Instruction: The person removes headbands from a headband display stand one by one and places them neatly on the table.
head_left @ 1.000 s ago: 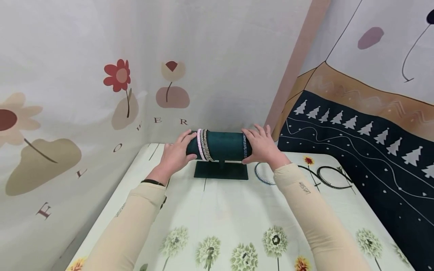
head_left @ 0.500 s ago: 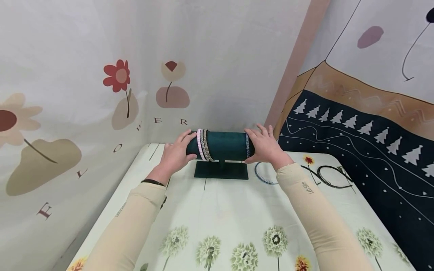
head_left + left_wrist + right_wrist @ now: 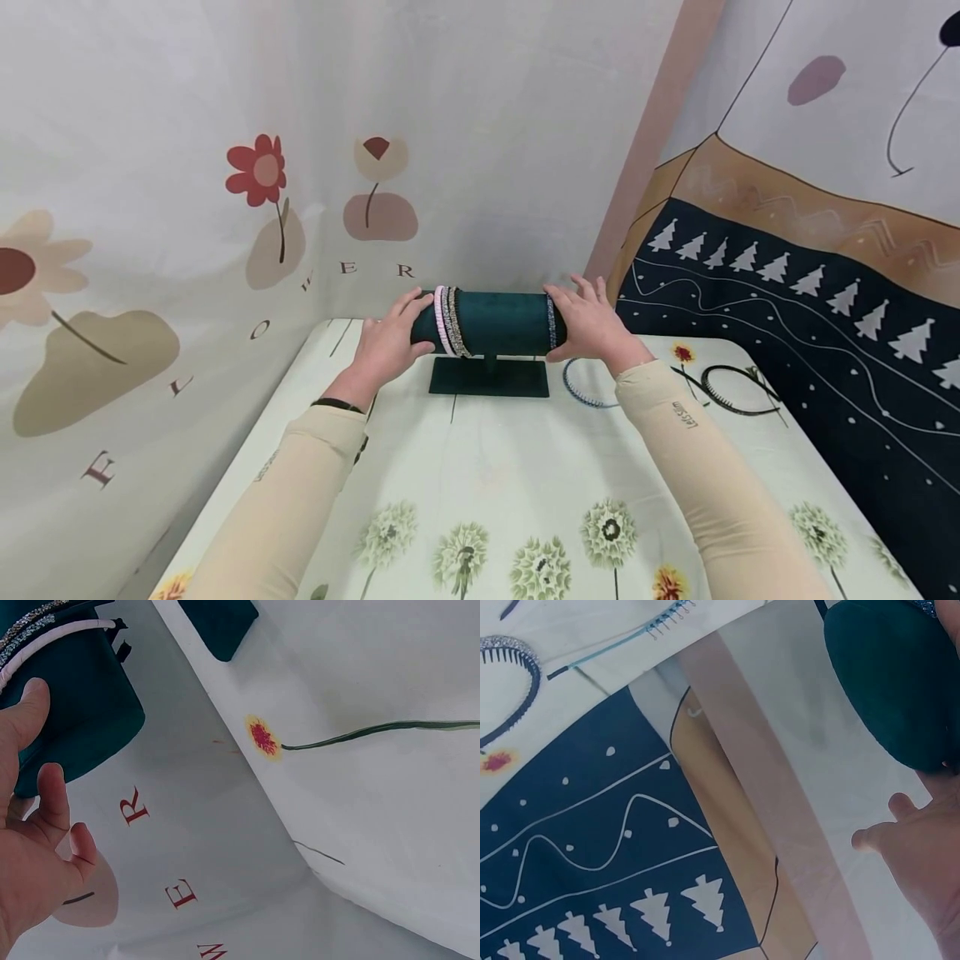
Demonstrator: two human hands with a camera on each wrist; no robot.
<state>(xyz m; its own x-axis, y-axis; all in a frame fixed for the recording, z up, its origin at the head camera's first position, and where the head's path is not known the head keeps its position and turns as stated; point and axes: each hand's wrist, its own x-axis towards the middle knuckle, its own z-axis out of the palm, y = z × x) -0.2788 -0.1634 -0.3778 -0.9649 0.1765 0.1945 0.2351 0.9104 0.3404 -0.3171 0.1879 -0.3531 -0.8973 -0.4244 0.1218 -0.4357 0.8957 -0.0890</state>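
Observation:
A dark green padded roll stand stands on a flat base in the head view. My left hand grips its left end, thumb in front and fingers over the top. Beside that hand, a pink headband and a pair of glittery dark headbands sit around the roll. At the right end, my right hand holds a glittery blue headband around the roll between thumb and fingers. The roll's rounded end shows in the right wrist view, where the headband is mostly out of sight.
To the right on the flowered tablecloth lie a light blue toothed headband and a black headband, partly behind my right forearm. A printed curtain hangs close behind the stand.
My right hand has slid slightly rightward along the roll, and the glittery blue headband has shifted with it toward the right end. The left hand has stayed in place.

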